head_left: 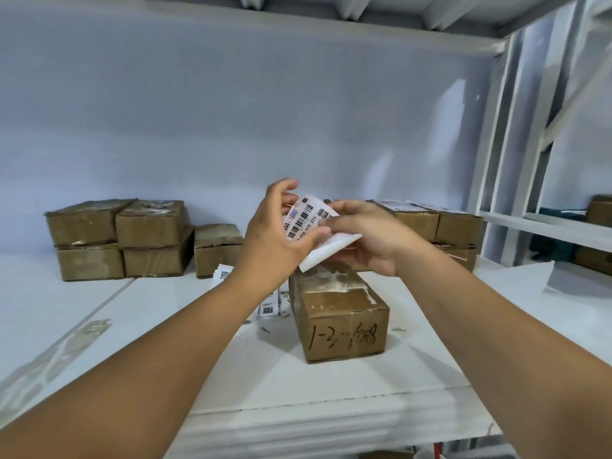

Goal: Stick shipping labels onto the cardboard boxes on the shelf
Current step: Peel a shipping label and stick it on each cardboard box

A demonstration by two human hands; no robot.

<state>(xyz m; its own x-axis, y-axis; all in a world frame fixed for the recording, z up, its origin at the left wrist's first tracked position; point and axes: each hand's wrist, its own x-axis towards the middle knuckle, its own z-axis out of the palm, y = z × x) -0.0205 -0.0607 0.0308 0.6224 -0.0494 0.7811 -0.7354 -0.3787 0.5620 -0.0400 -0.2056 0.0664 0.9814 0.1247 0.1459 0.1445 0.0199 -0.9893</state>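
Observation:
Both hands are raised over the white shelf (331, 385) with a white shipping label (303, 218) printed with barcodes between them. My left hand (271, 236) pinches the label's left side. My right hand (367, 233) grips its right edge and a white backing sheet (326, 253) that curls away below. Directly under the hands stands a brown cardboard box (341, 321) with black handwriting on its front and tape on top. Neither hand touches that box.
A stack of several cardboard boxes (116, 240) sits at the back left, one more box (217, 248) beside it. More boxes (440, 226) stand back right, some with labels on top. Loose labels (268, 306) lie left of the near box. White shelf posts (510, 134) rise at right.

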